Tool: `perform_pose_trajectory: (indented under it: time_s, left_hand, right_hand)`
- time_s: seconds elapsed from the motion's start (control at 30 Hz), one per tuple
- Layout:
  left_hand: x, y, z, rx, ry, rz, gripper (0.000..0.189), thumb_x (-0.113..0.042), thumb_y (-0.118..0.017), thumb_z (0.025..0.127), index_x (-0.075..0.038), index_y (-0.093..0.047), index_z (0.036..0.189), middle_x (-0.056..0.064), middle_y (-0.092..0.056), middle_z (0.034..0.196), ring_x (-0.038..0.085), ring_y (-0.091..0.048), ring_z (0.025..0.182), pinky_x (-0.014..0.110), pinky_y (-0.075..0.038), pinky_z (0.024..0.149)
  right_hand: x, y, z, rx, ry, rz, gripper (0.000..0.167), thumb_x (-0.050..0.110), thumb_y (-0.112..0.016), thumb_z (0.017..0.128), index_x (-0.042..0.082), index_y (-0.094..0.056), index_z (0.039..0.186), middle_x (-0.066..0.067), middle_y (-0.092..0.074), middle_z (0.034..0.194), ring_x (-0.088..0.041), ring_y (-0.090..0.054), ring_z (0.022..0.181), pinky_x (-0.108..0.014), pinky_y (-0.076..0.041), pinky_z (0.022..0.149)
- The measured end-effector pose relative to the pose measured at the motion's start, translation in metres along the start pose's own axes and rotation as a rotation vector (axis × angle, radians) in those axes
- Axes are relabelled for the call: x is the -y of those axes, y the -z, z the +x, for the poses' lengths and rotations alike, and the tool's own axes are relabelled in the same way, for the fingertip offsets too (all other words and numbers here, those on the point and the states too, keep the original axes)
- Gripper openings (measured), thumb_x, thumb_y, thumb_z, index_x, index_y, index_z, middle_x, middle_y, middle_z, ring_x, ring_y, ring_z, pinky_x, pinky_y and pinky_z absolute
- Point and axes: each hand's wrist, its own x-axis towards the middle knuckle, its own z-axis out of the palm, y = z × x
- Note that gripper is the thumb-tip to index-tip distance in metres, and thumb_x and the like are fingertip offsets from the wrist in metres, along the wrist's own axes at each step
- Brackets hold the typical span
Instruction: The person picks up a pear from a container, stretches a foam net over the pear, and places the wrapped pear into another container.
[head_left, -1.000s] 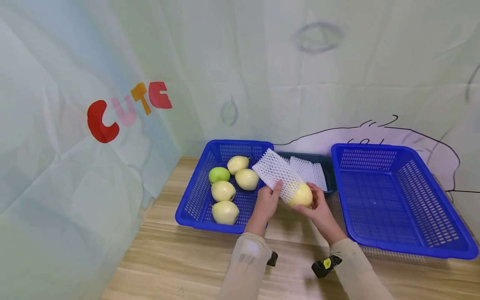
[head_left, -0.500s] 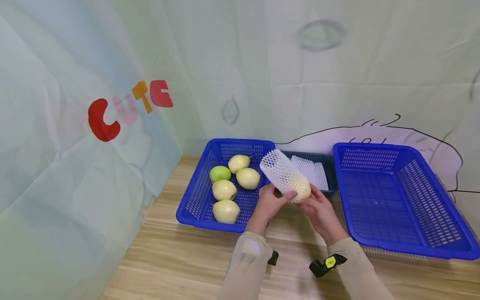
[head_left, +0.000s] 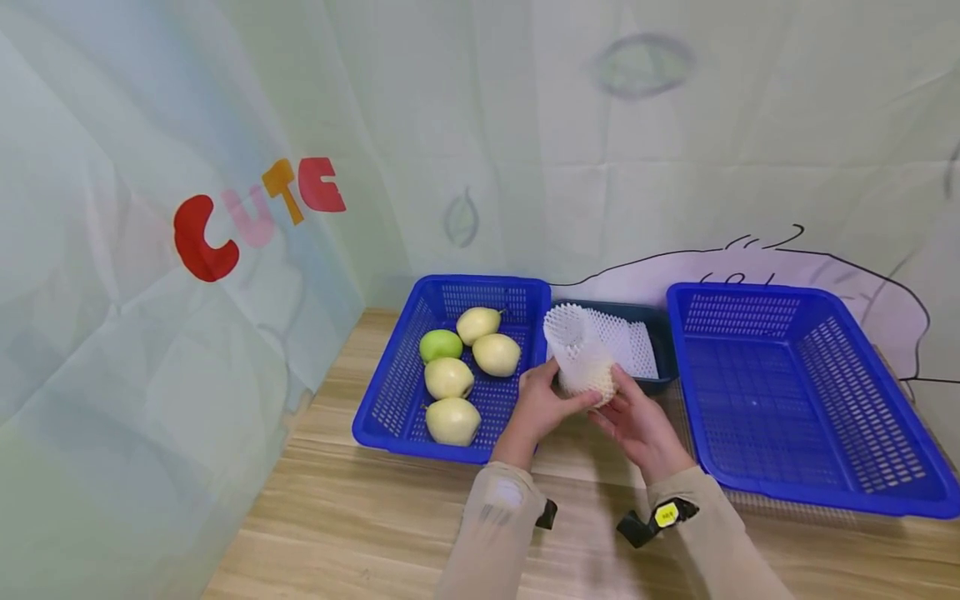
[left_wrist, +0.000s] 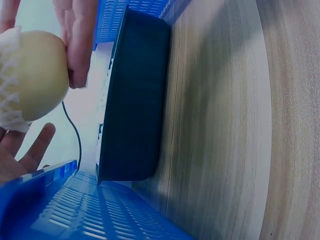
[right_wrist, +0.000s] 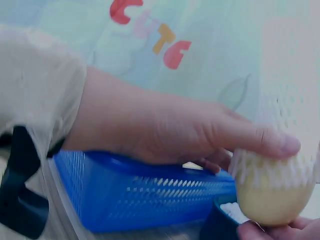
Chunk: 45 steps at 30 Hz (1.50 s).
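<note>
A white foam fruit net [head_left: 576, 346] surrounds most of a pale yellow pear, leaning with its open end up and away. My left hand [head_left: 542, 408] holds the net at the pear's lower side; in the right wrist view its thumb lies over the mesh. My right hand [head_left: 641, 429] holds the pear's bottom end from the right. The bare end of the pear [left_wrist: 45, 75] pokes out of the net in the left wrist view, and again as the pear's round base [right_wrist: 275, 202] in the right wrist view. More foam nets [head_left: 641, 350] lie in a dark green tray [head_left: 662, 342] behind.
On the left, a blue basket [head_left: 378, 408] contains several pale pears [head_left: 448, 379] and a green fruit [head_left: 440, 345]. Another blue basket [head_left: 757, 408] stands on the right of the wooden table [head_left: 345, 517]. A printed cloth [head_left: 525, 167] hangs behind.
The net has come down farther over the pear, hiding the yellow skin in the head view. It has also tilted more upright, and the left thumb has moved toward the pear's bottom.
</note>
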Motion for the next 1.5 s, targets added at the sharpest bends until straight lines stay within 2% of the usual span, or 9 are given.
perform_pose_trajectory:
  time_s: [0.27, 0.37, 0.53, 0.77, 0.97, 1.1, 1.2, 1.33, 1.5]
  left_hand:
    - [0.001, 0.0, 0.001, 0.006, 0.017, 0.002, 0.096, -0.041, -0.081, 0.067, -0.008, -0.032, 0.144, 0.008, -0.045, 0.138, 0.029, -0.036, 0.12, 0.042, -0.024, 0.101]
    - [0.001, 0.001, 0.001, 0.013, 0.022, -0.013, 0.097, -0.04, -0.081, 0.067, -0.012, -0.031, 0.145, 0.007, -0.044, 0.139, 0.029, -0.035, 0.121, 0.043, -0.025, 0.101]
    - [0.0, 0.001, 0.001, 0.021, 0.029, -0.055, 0.094, -0.041, -0.081, 0.067, -0.02, -0.032, 0.144, 0.001, -0.045, 0.138, 0.029, -0.033, 0.121, 0.044, -0.025, 0.099]
    - [0.0, 0.001, 0.003, 0.038, -0.054, -0.037, 0.087, -0.037, -0.079, 0.071, -0.022, -0.034, 0.143, -0.002, -0.047, 0.137, 0.023, -0.041, 0.116, 0.042, -0.02, 0.1]
    - [-0.002, 0.001, 0.003, 0.054, -0.086, 0.016, 0.085, -0.037, -0.077, 0.074, -0.023, -0.031, 0.145, -0.004, -0.042, 0.141, 0.019, -0.044, 0.116, 0.04, -0.02, 0.101]
    - [-0.003, 0.002, 0.001, 0.04, -0.049, 0.004, 0.096, -0.037, -0.079, 0.071, -0.021, -0.024, 0.147, 0.0, -0.038, 0.144, 0.023, -0.036, 0.126, 0.043, -0.019, 0.104]
    - [-0.003, 0.002, 0.0, 0.022, -0.017, -0.018, 0.101, -0.037, -0.081, 0.068, -0.02, -0.022, 0.148, 0.002, -0.038, 0.144, 0.025, -0.032, 0.128, 0.043, -0.019, 0.104]
    - [-0.002, 0.002, 0.001, 0.017, -0.026, -0.019, 0.096, -0.038, -0.082, 0.067, -0.019, -0.029, 0.145, 0.002, -0.044, 0.139, 0.023, -0.039, 0.122, 0.04, -0.021, 0.102]
    - [-0.001, 0.002, 0.0, 0.021, -0.033, -0.012, 0.094, -0.037, -0.082, 0.067, -0.018, -0.031, 0.143, 0.0, -0.045, 0.138, 0.021, -0.04, 0.12, 0.039, -0.021, 0.101]
  right_hand:
    - [0.001, -0.005, 0.0, 0.033, 0.01, 0.046, 0.025, 0.033, -0.044, 0.097, 0.014, -0.043, 0.113, 0.001, -0.062, 0.093, -0.011, -0.058, 0.087, -0.024, -0.047, 0.082]
    - [0.002, -0.003, -0.002, 0.051, 0.012, 0.075, 0.021, 0.033, -0.041, 0.099, 0.015, -0.05, 0.105, 0.001, -0.063, 0.09, -0.012, -0.059, 0.084, -0.023, -0.048, 0.08]
    - [0.003, -0.001, -0.003, 0.092, 0.008, 0.148, 0.031, 0.034, -0.037, 0.1, 0.014, -0.061, 0.095, -0.001, -0.065, 0.09, -0.012, -0.06, 0.084, -0.023, -0.048, 0.08]
    - [0.004, -0.005, -0.002, 0.133, -0.033, 0.326, 0.048, 0.049, -0.039, 0.095, 0.008, -0.039, 0.12, -0.003, -0.059, 0.1, -0.012, -0.055, 0.086, -0.021, -0.044, 0.08]
    - [0.005, -0.01, -0.002, 0.217, 0.031, 0.324, 0.041, 0.048, -0.041, 0.095, 0.015, -0.045, 0.118, 0.001, -0.056, 0.107, -0.01, -0.052, 0.086, -0.019, -0.041, 0.071]
    - [0.007, -0.011, -0.001, 0.176, 0.031, 0.267, 0.04, 0.047, -0.043, 0.094, 0.017, -0.04, 0.12, 0.0, -0.054, 0.108, -0.01, -0.054, 0.092, -0.018, -0.043, 0.074]
    - [0.007, -0.013, 0.0, 0.108, 0.002, 0.227, 0.039, 0.046, -0.046, 0.093, 0.018, -0.037, 0.119, -0.001, -0.052, 0.104, -0.009, -0.053, 0.084, -0.017, -0.045, 0.071]
    - [0.005, -0.014, 0.002, 0.026, -0.043, 0.21, 0.038, 0.046, -0.048, 0.092, 0.018, -0.038, 0.116, -0.001, -0.051, 0.099, -0.008, -0.051, 0.075, -0.016, -0.046, 0.068]
    - [0.003, -0.014, 0.001, -0.004, -0.056, 0.211, 0.041, 0.049, -0.048, 0.091, 0.017, -0.04, 0.114, -0.001, -0.055, 0.094, -0.009, -0.056, 0.078, -0.018, -0.049, 0.071]
